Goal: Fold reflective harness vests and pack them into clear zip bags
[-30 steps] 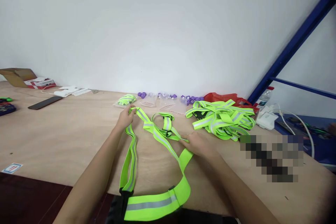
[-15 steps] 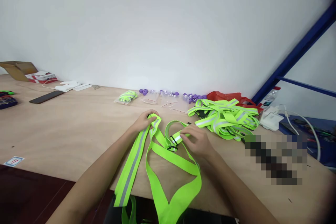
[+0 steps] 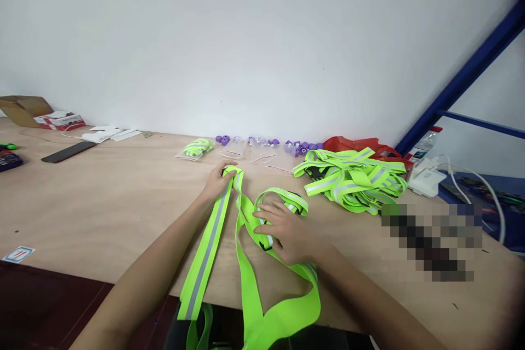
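A neon-green reflective strap [image 3: 211, 249] with a grey stripe lies on the table and hangs over its front edge. My left hand [image 3: 219, 181] pinches the strap near its folded upper end. My right hand [image 3: 283, 229] is over a looped part of the same strap, fingers spread and slightly bent, touching or just above it. A black buckle [image 3: 266, 245] shows partly below the fingers; the rest of that loop is hidden under the hand.
At the right lies a heap of similar green straps [image 3: 356, 183], with a red plastic bag [image 3: 361, 146] behind it. Clear bags [image 3: 233, 149] and purple rolls [image 3: 305, 147] line the wall. A bagged strap [image 3: 198, 147], a dark flat bar [image 3: 69, 152] and a white charger [image 3: 426, 178] also lie there.
My right hand has let go of the strap piece by the buckle, moved left and down, and spread its fingers over the loop. My left hand has shifted slightly up and left, still pinching.
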Motion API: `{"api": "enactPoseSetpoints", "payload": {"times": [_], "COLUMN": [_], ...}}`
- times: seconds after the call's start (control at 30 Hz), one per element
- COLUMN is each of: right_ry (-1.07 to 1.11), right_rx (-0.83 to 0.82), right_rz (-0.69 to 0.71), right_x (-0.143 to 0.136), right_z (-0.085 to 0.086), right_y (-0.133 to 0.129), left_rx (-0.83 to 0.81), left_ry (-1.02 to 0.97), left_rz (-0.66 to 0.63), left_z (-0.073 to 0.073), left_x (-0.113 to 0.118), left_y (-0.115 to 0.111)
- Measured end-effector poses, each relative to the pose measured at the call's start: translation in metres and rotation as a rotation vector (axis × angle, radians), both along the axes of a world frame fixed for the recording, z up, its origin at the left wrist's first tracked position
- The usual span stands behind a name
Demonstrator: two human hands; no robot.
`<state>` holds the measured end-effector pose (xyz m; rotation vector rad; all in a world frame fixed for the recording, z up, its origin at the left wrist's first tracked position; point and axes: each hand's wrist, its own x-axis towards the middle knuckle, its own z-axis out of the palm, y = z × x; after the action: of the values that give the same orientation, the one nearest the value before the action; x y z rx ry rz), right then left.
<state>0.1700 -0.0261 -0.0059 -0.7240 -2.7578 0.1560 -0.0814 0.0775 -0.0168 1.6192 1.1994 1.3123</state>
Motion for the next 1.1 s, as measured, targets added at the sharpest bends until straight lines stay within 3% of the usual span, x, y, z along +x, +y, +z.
{"api": "enactPoseSetpoints", "payload": {"times": [0.13,0.3,0.43,0.63,0.77,0.97,1.03,1.1], "right_ry": [0.001,-0.044,-0.026,0.072,0.220,0.619,0.827,1.052], "right_rx": [-0.007,-0.001,0.076,0.253,0.324,0.101,-0.008,-0.152], "right_rz": [-0.013,-0.233,-0.331,-0.296,-0.528,-0.794,-0.839,-0.874], "right_x": [-0.003,0.009,0.021,0.029,0.034,0.043,0.047,0.051], "right_z": [0.000,0.004,0.009,-0.001,-0.011,-0.011,-0.008,-0.005], "right_y": [-0.001,0.010,0.016,0.025,0.033,0.040,0.041,0.043], "left_rx": [0.108,0.253,0.329,0.363,0.288,0.194,0.105,-0.020], "left_ry": [0.218,0.374,0.301,0.175,-0.042,-0.391,-0.364,-0.201], "left_rz": [0.106,0.353,0.426,0.462,0.425,0.446,0.399,0.237], "left_z": [-0.001,0.002,0.004,0.004,0.005,0.015,0.017,0.017], "left_x": [-0.009,-0.016,-0.016,-0.023,-0.027,-0.033,-0.035,-0.033], "left_y": [0.002,0.004,0.006,0.009,0.011,0.015,0.014,0.010]}}
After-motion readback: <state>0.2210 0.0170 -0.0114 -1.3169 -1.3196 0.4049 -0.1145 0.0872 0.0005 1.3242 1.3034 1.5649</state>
